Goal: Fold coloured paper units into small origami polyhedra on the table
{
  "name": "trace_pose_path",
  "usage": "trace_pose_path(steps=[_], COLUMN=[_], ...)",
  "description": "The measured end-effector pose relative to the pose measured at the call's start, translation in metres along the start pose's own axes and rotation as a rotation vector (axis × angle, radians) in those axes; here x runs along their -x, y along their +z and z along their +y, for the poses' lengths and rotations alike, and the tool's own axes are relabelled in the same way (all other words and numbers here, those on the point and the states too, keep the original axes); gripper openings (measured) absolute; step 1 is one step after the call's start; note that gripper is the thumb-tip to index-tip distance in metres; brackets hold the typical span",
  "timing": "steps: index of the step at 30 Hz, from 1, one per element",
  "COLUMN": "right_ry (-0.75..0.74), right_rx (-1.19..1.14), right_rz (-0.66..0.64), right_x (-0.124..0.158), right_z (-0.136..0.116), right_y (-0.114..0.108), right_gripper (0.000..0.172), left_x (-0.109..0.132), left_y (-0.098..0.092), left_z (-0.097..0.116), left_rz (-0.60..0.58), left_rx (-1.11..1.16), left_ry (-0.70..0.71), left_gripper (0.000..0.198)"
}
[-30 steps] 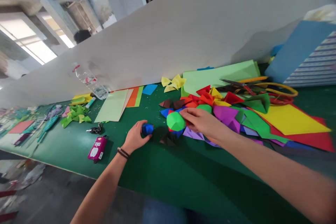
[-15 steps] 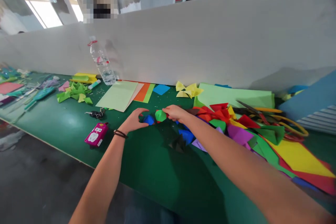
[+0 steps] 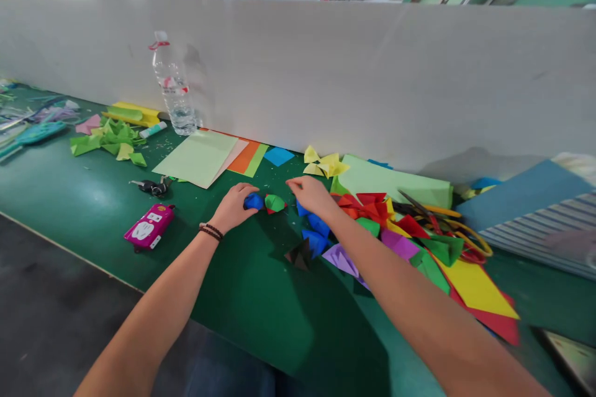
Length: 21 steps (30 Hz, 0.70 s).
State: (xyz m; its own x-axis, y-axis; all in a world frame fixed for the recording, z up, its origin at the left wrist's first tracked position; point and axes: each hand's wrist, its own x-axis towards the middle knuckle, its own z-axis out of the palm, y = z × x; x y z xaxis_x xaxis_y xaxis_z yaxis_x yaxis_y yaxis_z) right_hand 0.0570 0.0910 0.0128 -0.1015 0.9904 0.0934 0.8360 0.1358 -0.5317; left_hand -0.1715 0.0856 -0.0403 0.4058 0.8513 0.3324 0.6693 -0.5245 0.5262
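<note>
My left hand (image 3: 236,206) curls its fingers and thumb around a small blue folded paper piece (image 3: 254,201). Just right of it, on the green table, sits a rounded green folded paper piece (image 3: 275,203) with red points. My right hand (image 3: 310,193) hovers beyond that piece, clear of it, with fingers pressed together and nothing visible in them. Under and beside my right wrist lie blue folded papers (image 3: 315,242), a dark brown one (image 3: 299,254) and a purple one (image 3: 342,259).
Red folded papers (image 3: 367,206), scissors (image 3: 431,216) and yellow sheets (image 3: 479,285) crowd the right. A water bottle (image 3: 174,93) stands by the white partition (image 3: 298,74). Pale green sheets (image 3: 198,158), keys (image 3: 156,187) and a magenta pack (image 3: 149,227) lie left. A person's head, blurred out, shows beyond the partition.
My right hand has let go of the green piece and drawn away from it. My left fingers have closed in around the blue piece. The camera view has tilted and shifted.
</note>
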Motion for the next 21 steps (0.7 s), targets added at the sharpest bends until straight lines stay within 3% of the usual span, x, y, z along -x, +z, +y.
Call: trace_pose_path(steps=[3, 6, 8, 10, 15, 18, 21], right_ry=[-0.062, -0.183, -0.162, -0.148, -0.307, -0.323, -0.246], right_rx=[-0.004, -0.025, 0.023, 0.042, 0.104, 0.136, 0.181], right_rz=[0.217, 0.598, 0.693, 0.656, 0.372, 0.277, 0.259], right_x=[0.034, 0.080, 0.109, 0.130, 0.153, 0.159, 0.163], right_z=[0.017, 0.048, 0.068, 0.085, 0.104, 0.103, 0.099], right_y=[-0.041, -0.077, -0.086, -0.084, -0.056, -0.044, -0.040], right_gripper=[0.030, 0.026, 0.023, 0.021, 0.019, 0.020, 0.019], left_x=[0.001, 0.000, -0.003, -0.006, -0.010, -0.012, -0.016], left_y=[0.001, 0.003, 0.007, 0.011, 0.016, 0.016, 0.028], left_z=[0.000, 0.003, 0.005, 0.007, 0.019, 0.050, 0.100], left_rz=[0.044, 0.102, 0.128, 0.146, 0.283, 0.421, 0.421], left_rx=[-0.055, -0.140, -0.180, -0.219, -0.288, -0.243, -0.136], left_ry=[0.008, 0.017, 0.015, 0.023, 0.013, 0.090, 0.228], left_gripper=[0.045, 0.056, 0.065, 0.067, 0.059, 0.051, 0.039])
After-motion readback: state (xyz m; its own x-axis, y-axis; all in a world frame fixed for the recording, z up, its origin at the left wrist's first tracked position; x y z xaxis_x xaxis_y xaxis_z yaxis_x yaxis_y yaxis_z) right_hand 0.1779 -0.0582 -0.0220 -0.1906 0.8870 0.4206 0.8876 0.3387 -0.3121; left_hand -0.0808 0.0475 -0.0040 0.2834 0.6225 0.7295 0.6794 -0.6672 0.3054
